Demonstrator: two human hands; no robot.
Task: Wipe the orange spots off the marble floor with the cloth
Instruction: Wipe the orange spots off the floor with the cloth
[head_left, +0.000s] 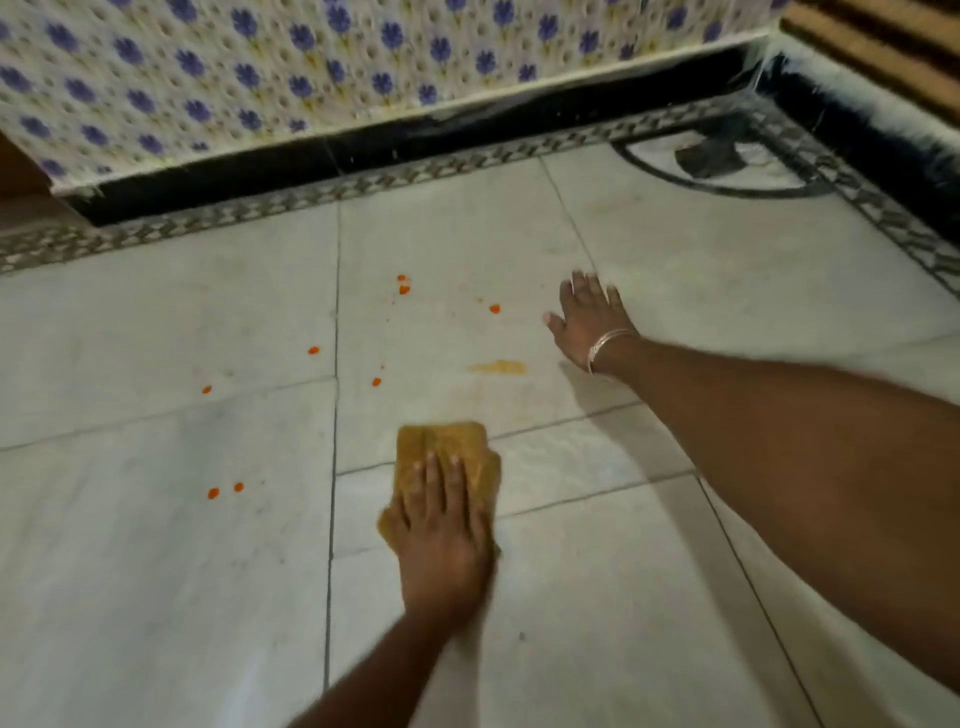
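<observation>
On the marble floor (156, 597), near the middle of the view, the cloth (441, 441) lies folded into a thick pad beneath the left hand (441, 535); the fingers are straight and laid flat across it, pressing rather than gripping, which spreads the load over the whole pad and suits a sliding stroke.

Right hand (587, 325): open, palm down on bare marble beyond and to the right of the cloth, holding nothing; its judged function is to brace the body while the person leans forward; a thin bangle (605, 345) sits at the wrist.

Orange spots (403, 289) are scattered ahead of and to the left of the cloth, most well apart from one another; a pale orange-brown smear (497, 367) lies between the cloth and the right hand, clear of both; none of these marks touches the cloth, so most of the task is judged not yet done.

Next stroke, as a judgement: push the pad forward over the smear, then sweep left across the spots; keep pressure even, since a light pass may spread the colour; the joints between slabs may trap residue.
</observation>
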